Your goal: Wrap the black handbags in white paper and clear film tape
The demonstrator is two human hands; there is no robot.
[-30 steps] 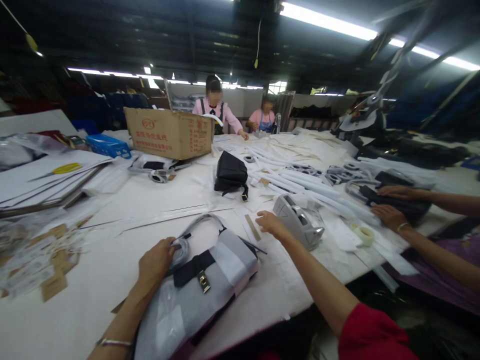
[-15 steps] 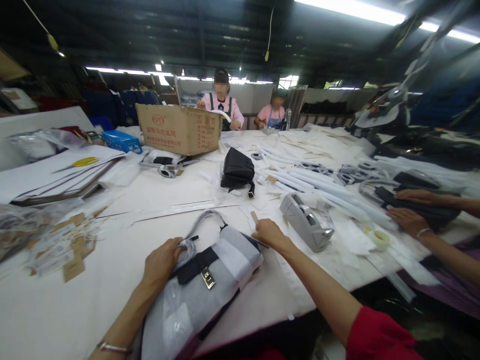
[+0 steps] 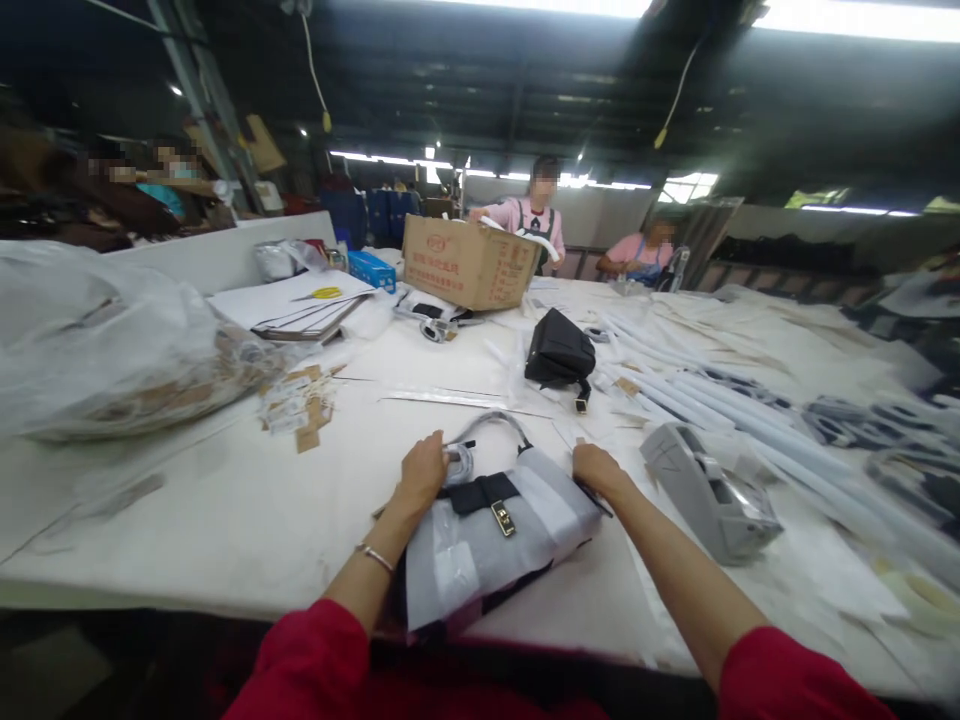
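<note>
Left hand (image 3: 421, 474) covered the bag (image 3: 491, 540) handle base; its fingertips were hidden. Right hand (image 3: 596, 468) fingers curled out of sight behind the bag's far corner. Right side of the table (image 3: 225, 500) was motion-blurred, rolls (image 3: 750, 425) smeared. Carton (image 3: 469, 262) print too small to read.

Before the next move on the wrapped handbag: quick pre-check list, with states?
1. Left hand on the wrapped handbag at its handle end: ok.
2. Right hand touching the bag's far corner: ok.
3. Bag lying flat on the table: ok, though its near end reaches the table edge.
4. Wrapping covers the body, black strap and metal clasp showing: ok.
5. Tape dispenser beside the right hand, apart from it: ok.
6. Firmness of either grip: cannot tell.
</note>
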